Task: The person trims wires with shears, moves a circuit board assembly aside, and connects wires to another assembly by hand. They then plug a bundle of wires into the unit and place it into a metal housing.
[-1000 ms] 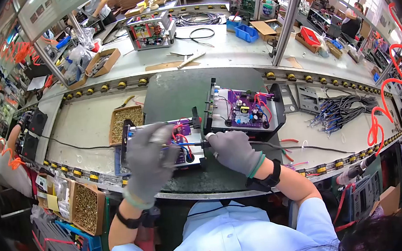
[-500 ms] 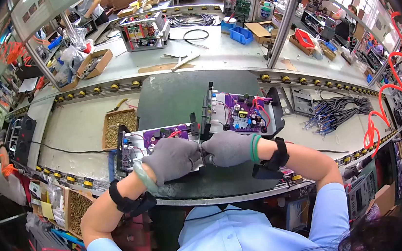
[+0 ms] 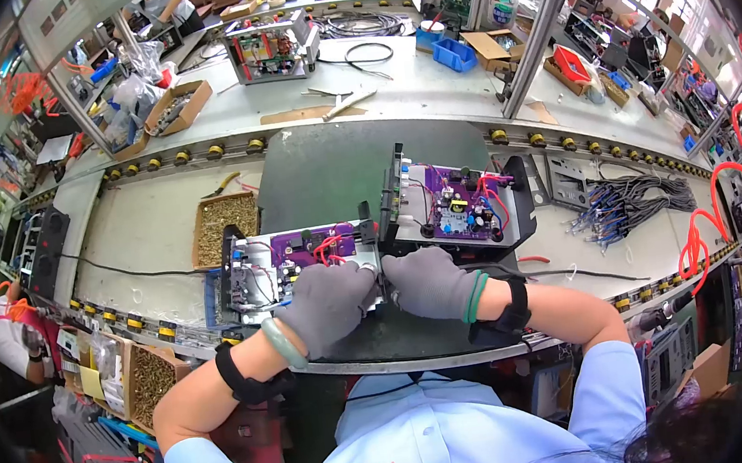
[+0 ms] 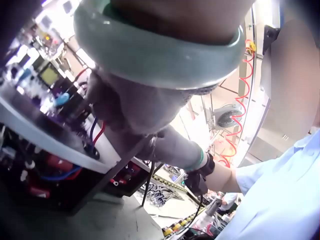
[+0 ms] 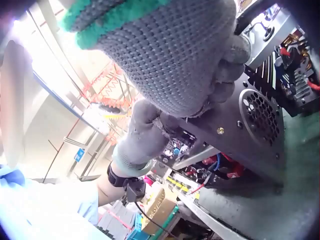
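Note:
Both gloved hands meet at the right end panel (image 5: 250,140) of the nearer chassis, a dark panel with a round perforated vent. My left hand (image 3: 329,301) reaches over the chassis to the panel's inner side, fingers curled; I cannot tell what its hidden fingertips hold. My right hand (image 3: 431,284) is outside the panel, its fingers curled close against it, gripping a black cable (image 3: 588,273) that trails right across the bench. Inside the chassis lie a purple circuit board (image 3: 289,247) and red wires (image 3: 330,252). Blue and red wires (image 4: 98,135) show below my left hand.
A second open chassis (image 3: 464,208) stands just behind the right hand. A cardboard box of screws (image 3: 224,231) is at the left, a cable bundle (image 3: 639,203) at the right. Red-handled pliers (image 3: 534,259) lie near the right forearm. Roller tracks (image 3: 551,142) edge the bench.
The left hand, raised and blurred over the nearer chassis a second ago, has come down and right to the end panel beside the right hand. The right hand has stayed near that panel.

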### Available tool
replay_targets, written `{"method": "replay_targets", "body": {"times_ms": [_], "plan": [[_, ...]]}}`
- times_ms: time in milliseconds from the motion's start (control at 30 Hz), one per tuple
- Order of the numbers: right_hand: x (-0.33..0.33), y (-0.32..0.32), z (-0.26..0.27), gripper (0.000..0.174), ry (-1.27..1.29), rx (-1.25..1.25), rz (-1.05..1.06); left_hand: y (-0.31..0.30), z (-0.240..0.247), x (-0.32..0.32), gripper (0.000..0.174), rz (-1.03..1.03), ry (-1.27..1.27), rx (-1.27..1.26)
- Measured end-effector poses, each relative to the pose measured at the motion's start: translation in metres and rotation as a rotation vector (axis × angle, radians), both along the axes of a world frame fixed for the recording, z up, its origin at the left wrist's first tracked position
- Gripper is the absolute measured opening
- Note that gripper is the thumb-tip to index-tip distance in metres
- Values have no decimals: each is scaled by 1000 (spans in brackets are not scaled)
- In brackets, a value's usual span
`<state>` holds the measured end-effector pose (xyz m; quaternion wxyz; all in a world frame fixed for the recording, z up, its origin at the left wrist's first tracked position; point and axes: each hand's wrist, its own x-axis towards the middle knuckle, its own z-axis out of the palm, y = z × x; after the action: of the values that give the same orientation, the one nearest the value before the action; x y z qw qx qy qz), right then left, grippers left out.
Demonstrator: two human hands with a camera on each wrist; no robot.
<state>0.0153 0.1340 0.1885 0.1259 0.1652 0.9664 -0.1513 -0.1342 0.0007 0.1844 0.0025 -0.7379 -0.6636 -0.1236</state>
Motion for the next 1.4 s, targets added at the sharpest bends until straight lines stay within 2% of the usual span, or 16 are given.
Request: {"method": "replay_targets", "body": {"times_ms": [67,133,200,267,300,367,433,567,633,767,900,1033,1100,1133,1267,1400], "plan": [[8,2,1,32,-18,4,-4,-8,17,-7,7,12,18,-115],[39,13,-4,43,457,-7,30,-37,40,-35,9,89,70,-192],[59,28,2,50,554,1,-28,-51,45,-53,12,166,127,-273],[60,29,9,39,740,4,-10,-56,37,-61,9,250,-464,37],[54,29,12,39,748,4,-2,-52,39,-57,9,256,-457,42],[37,27,20,32,899,3,20,-30,46,-40,12,370,-1394,48],[19,23,24,31,924,-92,4,-13,40,-24,13,284,-1433,144],[-6,14,29,40,1012,-170,-59,12,35,-18,13,292,-1179,192],[-15,4,38,50,1095,318,50,18,30,-18,13,246,-1183,198],[-21,9,25,58,916,250,61,20,22,-16,12,291,-1256,226],[-25,24,24,19,1030,269,20,26,22,-13,10,173,-1130,292],[-18,28,13,16,700,138,-94,32,25,-22,13,253,-1020,159],[-19,16,-9,17,800,157,-104,37,27,-27,10,212,-249,107],[-19,7,-22,19,908,183,-116,42,25,-28,17,270,-132,-34],[-7,-19,-19,42,778,-23,-313,57,43,-13,21,293,156,-444],[-6,-14,-23,56,692,-138,-352,45,44,-23,18,385,72,-430]]}}
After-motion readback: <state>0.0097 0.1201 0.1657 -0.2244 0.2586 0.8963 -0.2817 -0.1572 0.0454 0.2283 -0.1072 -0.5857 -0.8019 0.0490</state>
